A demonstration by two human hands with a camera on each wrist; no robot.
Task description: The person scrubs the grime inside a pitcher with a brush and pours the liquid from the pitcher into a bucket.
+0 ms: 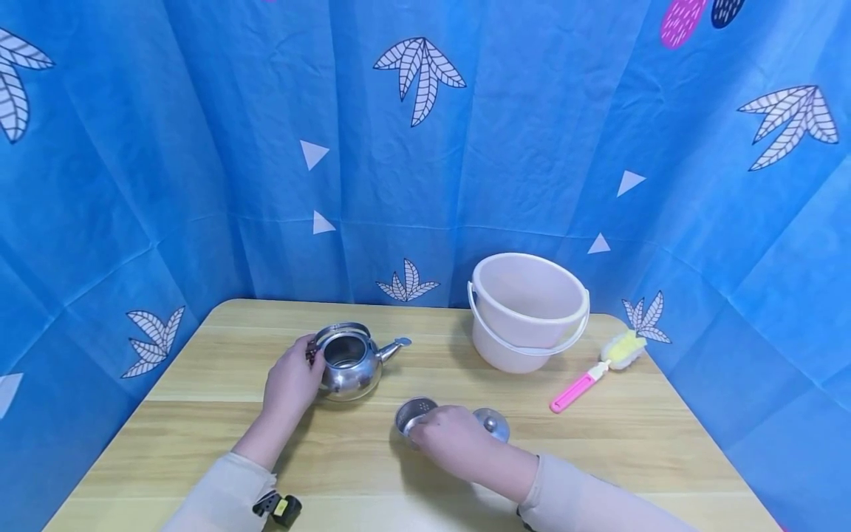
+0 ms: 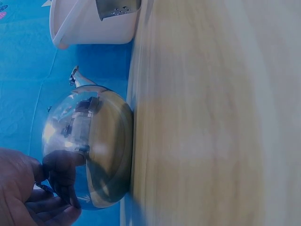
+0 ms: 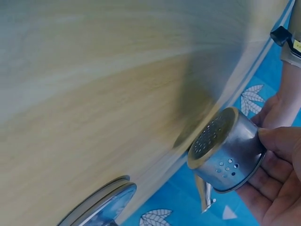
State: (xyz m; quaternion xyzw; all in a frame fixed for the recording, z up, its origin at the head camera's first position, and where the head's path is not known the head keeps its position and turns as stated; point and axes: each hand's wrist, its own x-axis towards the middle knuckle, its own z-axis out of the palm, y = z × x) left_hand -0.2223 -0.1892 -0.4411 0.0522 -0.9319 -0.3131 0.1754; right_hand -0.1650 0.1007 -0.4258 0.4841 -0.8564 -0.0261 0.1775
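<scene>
A shiny steel teapot [image 1: 350, 375] stands upright and lidless on the table, its spout toward the right. My left hand [image 1: 292, 380] grips it at the handle side, with thumb and fingers curled there; the left wrist view shows those fingers [image 2: 51, 207] against the round body. The right hand [image 1: 452, 440] holds a small steel tea strainer [image 3: 230, 153] by its rim, between thumb and fingers. Holes dot the strainer's base and lower wall. Whether its base touches the tabletop I cannot tell. Just beyond the right hand lies the round steel lid [image 1: 492, 424], knob up.
At the back right stands a white bucket [image 1: 512, 347] with its handle hanging down in front. Beside it lies a pink-handled sponge brush [image 1: 577, 390]. A blue patterned curtain [image 1: 425, 185] surrounds the wooden table [image 1: 346, 473] at the back and sides.
</scene>
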